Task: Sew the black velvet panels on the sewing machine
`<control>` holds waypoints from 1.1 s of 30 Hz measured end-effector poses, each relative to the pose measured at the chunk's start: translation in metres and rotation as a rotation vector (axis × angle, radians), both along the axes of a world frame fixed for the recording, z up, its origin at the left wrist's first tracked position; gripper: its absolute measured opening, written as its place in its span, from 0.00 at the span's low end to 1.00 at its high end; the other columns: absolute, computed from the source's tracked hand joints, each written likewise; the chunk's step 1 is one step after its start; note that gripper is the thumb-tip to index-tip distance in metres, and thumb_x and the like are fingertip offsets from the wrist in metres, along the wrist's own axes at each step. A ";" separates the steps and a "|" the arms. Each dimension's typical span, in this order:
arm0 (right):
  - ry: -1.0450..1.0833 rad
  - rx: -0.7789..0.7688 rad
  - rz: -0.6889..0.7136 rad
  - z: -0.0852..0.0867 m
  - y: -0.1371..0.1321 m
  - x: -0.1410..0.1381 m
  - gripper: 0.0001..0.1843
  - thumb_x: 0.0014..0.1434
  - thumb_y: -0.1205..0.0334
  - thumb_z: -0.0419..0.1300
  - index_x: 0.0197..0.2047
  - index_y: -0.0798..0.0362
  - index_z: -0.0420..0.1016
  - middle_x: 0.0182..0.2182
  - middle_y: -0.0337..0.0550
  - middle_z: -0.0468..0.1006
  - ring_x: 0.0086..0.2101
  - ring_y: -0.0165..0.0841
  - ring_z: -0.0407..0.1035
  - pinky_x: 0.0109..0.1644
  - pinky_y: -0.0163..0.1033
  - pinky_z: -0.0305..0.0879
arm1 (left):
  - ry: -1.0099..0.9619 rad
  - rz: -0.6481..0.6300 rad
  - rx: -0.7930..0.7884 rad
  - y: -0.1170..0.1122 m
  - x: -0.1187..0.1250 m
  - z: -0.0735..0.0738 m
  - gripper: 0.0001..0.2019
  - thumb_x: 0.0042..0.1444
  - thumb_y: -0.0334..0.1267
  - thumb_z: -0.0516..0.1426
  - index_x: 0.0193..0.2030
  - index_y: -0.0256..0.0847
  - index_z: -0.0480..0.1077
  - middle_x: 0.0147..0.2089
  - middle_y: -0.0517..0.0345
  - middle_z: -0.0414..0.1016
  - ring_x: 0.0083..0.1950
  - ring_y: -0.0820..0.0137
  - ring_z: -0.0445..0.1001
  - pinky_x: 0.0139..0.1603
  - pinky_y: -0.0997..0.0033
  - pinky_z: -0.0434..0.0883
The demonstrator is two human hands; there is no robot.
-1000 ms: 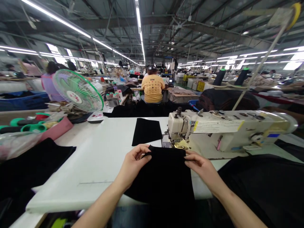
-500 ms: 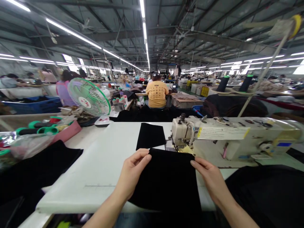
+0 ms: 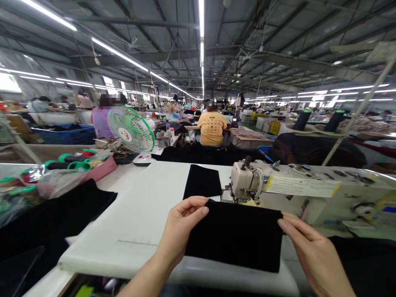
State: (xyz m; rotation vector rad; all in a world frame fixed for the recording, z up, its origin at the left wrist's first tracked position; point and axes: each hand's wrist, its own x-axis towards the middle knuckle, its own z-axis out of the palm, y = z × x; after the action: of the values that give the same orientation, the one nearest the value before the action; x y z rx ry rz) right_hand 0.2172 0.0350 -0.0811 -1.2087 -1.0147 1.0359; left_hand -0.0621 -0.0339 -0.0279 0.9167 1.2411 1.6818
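A black fabric panel (image 3: pixel 236 237) is stretched between my two hands in front of the sewing machine (image 3: pixel 247 181). My left hand (image 3: pixel 182 225) pinches its upper left corner between thumb and fingers. At the upper right corner, my right hand (image 3: pixel 312 243) grips the cloth the same way. The panel's top edge runs nearly straight, sloping slightly down to the right, and its lower part hangs over the table's front edge. Behind it, a second black fabric piece (image 3: pixel 202 181) lies flat on the white table (image 3: pixel 139 206), left of the machine's needle area, which the held panel partly hides.
Dark cloth (image 3: pixel 368 264) lies at right. More black fabric (image 3: pixel 62 218) is at left, near green-ended thread spools (image 3: pixel 80 166) and a pink box (image 3: pixel 100 170). A fan (image 3: pixel 131 130) stands behind. A person in a yellow shirt (image 3: pixel 212 128) sits ahead, facing away.
My right hand has moved right and the panel is spread wider, its lower edge now higher. My left hand still pinches its corner. The whole view has shifted slightly.
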 end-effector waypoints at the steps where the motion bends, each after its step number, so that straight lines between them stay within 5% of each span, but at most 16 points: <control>1: 0.016 0.003 -0.002 0.001 0.001 0.001 0.24 0.36 0.45 0.77 0.34 0.50 0.85 0.49 0.47 0.82 0.57 0.53 0.68 0.68 0.52 0.56 | 0.016 -0.021 0.005 0.000 -0.001 0.001 0.09 0.43 0.40 0.71 0.31 0.40 0.80 0.47 0.51 0.81 0.48 0.63 0.77 0.51 0.69 0.71; 6: 0.067 0.006 -0.005 0.008 0.002 0.000 0.22 0.34 0.46 0.78 0.31 0.49 0.85 0.47 0.47 0.83 0.56 0.53 0.69 0.68 0.52 0.55 | 0.001 -0.100 -0.062 0.001 -0.005 0.002 0.11 0.40 0.40 0.72 0.32 0.41 0.81 0.45 0.51 0.82 0.48 0.62 0.77 0.51 0.67 0.71; 15: 0.212 -0.119 0.010 0.010 0.000 -0.006 0.25 0.30 0.47 0.79 0.33 0.49 0.86 0.40 0.48 0.85 0.51 0.50 0.75 0.54 0.42 0.73 | -0.031 -0.045 -0.088 0.004 -0.004 0.001 0.13 0.39 0.44 0.72 0.30 0.40 0.82 0.39 0.52 0.82 0.41 0.67 0.76 0.46 0.70 0.71; 20: 0.239 -0.176 0.036 0.008 0.001 -0.004 0.27 0.28 0.48 0.80 0.34 0.49 0.86 0.40 0.46 0.85 0.53 0.47 0.73 0.60 0.39 0.66 | 0.017 0.027 -0.073 0.010 -0.004 -0.003 0.11 0.41 0.43 0.71 0.30 0.40 0.80 0.35 0.56 0.81 0.38 0.70 0.74 0.42 0.74 0.69; 33: 0.197 -0.099 0.068 0.005 0.004 -0.005 0.24 0.32 0.48 0.79 0.32 0.50 0.85 0.39 0.47 0.85 0.52 0.51 0.71 0.68 0.54 0.53 | 0.080 0.080 -0.043 0.019 -0.003 -0.006 0.12 0.42 0.40 0.70 0.29 0.39 0.73 0.33 0.60 0.78 0.38 0.71 0.75 0.42 0.74 0.71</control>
State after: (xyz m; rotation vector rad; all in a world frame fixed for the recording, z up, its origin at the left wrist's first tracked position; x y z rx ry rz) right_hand 0.2121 0.0389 -0.0758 -1.1329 -0.8639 1.2456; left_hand -0.0648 -0.0148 -0.0341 0.9276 1.3781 1.6881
